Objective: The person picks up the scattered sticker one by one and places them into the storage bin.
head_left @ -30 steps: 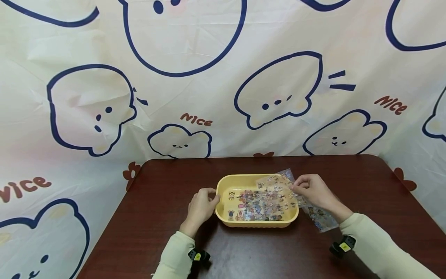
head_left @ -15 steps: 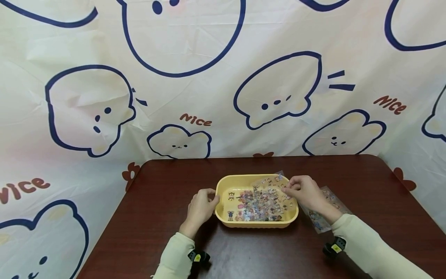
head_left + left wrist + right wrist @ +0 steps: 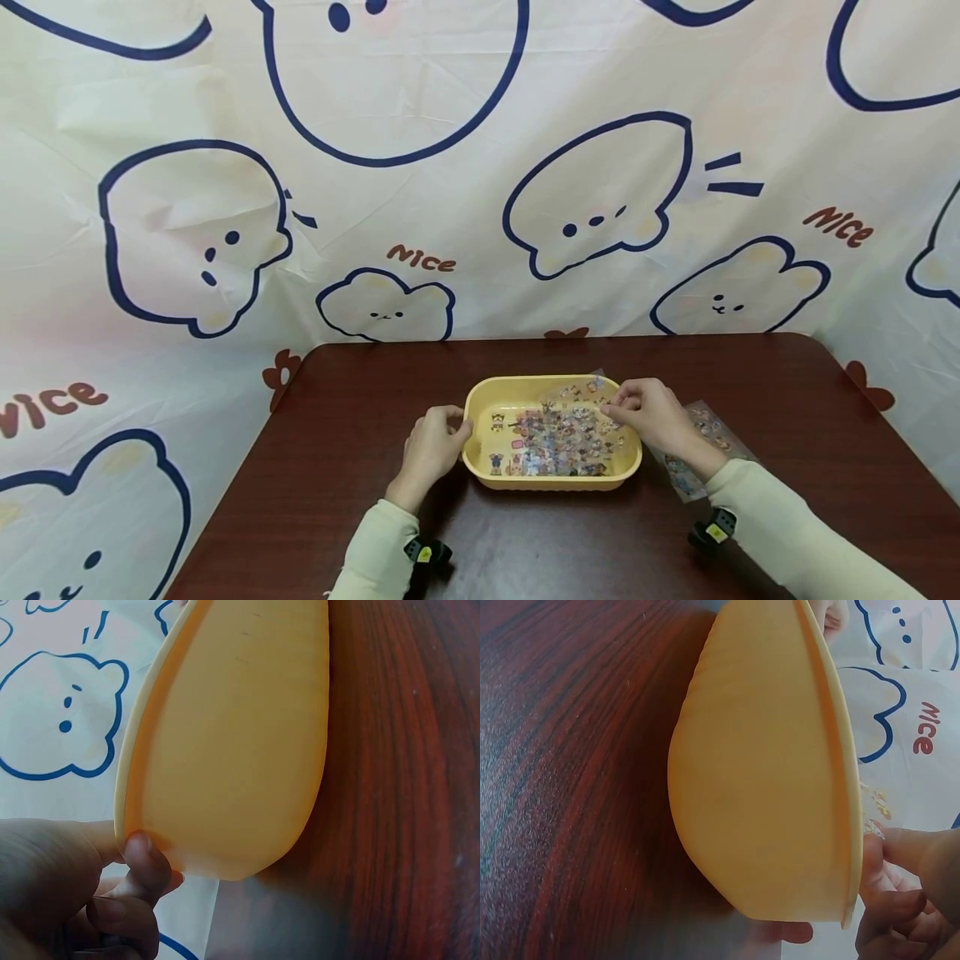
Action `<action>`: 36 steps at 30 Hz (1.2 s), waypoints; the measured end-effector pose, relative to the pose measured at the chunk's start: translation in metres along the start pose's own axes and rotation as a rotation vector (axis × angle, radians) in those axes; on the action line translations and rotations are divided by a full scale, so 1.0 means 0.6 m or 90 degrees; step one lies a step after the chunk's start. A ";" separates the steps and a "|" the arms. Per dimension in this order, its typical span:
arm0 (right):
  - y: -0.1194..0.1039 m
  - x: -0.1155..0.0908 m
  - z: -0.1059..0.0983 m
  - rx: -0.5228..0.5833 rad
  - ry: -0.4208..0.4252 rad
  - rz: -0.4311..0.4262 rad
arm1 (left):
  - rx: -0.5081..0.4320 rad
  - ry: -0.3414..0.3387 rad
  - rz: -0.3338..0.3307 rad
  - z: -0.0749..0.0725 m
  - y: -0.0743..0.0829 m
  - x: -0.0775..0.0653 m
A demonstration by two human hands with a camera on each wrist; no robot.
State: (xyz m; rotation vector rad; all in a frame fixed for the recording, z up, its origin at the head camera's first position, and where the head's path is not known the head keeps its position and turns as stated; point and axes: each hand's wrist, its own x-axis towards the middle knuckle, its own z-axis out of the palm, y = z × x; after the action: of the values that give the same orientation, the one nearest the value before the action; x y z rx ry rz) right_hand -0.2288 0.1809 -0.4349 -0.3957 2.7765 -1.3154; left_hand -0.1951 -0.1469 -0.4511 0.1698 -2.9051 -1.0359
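We see the relation that matters most at the right end of the yellow plastic tray [image 3: 555, 482]: a clear, printed sticker sheet [image 3: 582, 392] reaches from the fingertips of our right hand [image 3: 658, 415] leftward and away from us, slanting over the tray's far right corner, with one corner poking just past the back rim. The fingertips have it by its near right edge, thumb and fingers brought together in a narrow pinch with hardly any gap; the right wrist view shows only a sliver of printed film there, just beyond the rim. Our left hand [image 3: 433, 446] is at the opposite end, thumb on the inner or upper side of the rim and fingers curled against the other, gripping the tray wall. The tray's long axis runs left to right between our hands, so the right is by far the nearer to the sheet. Which way the sheet's own long side runs we cannot tell, since its clear film blends with the small printed pieces [image 3: 562, 446] spread over the tray floor. To the right, a second clear sheet [image 3: 711, 423] lies aslant on the dark wooden table [image 3: 375, 383], partly hidden by our right wrist.
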 end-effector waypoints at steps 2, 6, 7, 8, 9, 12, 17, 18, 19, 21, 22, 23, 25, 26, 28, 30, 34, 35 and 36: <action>-0.001 0.000 0.001 0.000 -0.002 0.002 | 0.000 -0.004 -0.003 -0.001 0.001 0.000; -0.005 0.000 0.004 -0.006 -0.005 0.010 | -0.004 -0.010 -0.005 -0.001 0.001 0.001; -0.006 0.000 0.005 -0.009 -0.005 0.015 | -0.005 -0.010 -0.005 -0.001 0.001 0.001; -0.007 0.000 0.005 -0.014 -0.003 0.020 | -0.006 -0.010 -0.004 0.000 0.001 0.002; -0.008 0.000 0.006 -0.020 -0.002 0.023 | -0.006 -0.010 -0.004 0.000 0.001 0.002; -0.010 0.001 0.009 -0.038 0.003 0.033 | -0.005 -0.007 -0.003 0.001 0.001 0.002; -0.013 0.001 0.014 -0.062 0.005 0.039 | 0.001 -0.002 -0.005 0.001 0.001 0.002; -0.014 0.001 0.015 -0.068 0.007 0.041 | 0.002 -0.001 -0.006 0.001 0.001 0.001; -0.015 0.001 0.016 -0.073 0.009 0.041 | 0.003 0.000 -0.006 0.001 0.001 0.001; -0.016 0.001 0.019 -0.082 0.014 0.042 | 0.005 0.002 -0.006 0.001 0.001 0.001; -0.016 0.000 0.020 -0.087 0.017 0.042 | 0.005 0.003 -0.006 0.001 0.000 0.001; -0.017 0.001 0.021 -0.094 0.021 0.044 | 0.004 0.002 -0.005 0.001 0.000 0.000; -0.018 0.001 0.023 -0.110 0.026 0.043 | 0.001 0.002 -0.006 0.001 0.000 0.000; -0.018 0.001 0.024 -0.117 0.030 0.043 | 0.000 0.002 -0.006 0.001 0.000 0.000; -0.020 0.001 0.025 -0.131 0.036 0.045 | 0.001 0.003 -0.006 0.001 0.000 0.000; -0.021 0.001 0.027 -0.144 0.041 0.045 | 0.002 0.005 -0.006 0.001 -0.001 0.000; -0.025 0.000 0.031 -0.176 0.050 0.040 | 0.003 0.007 -0.006 0.002 -0.001 0.001; -0.025 0.000 0.032 -0.186 0.052 0.038 | 0.001 0.005 -0.006 0.002 -0.001 0.001; -0.026 0.000 0.032 -0.197 0.056 0.035 | -0.001 0.004 -0.006 0.002 -0.001 0.001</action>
State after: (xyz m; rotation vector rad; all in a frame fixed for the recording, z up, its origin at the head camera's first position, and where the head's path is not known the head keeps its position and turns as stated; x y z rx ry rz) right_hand -0.2229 0.1568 -0.4355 -0.2750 3.0463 -0.9133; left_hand -0.1958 -0.1466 -0.4522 0.1863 -2.9008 -1.0369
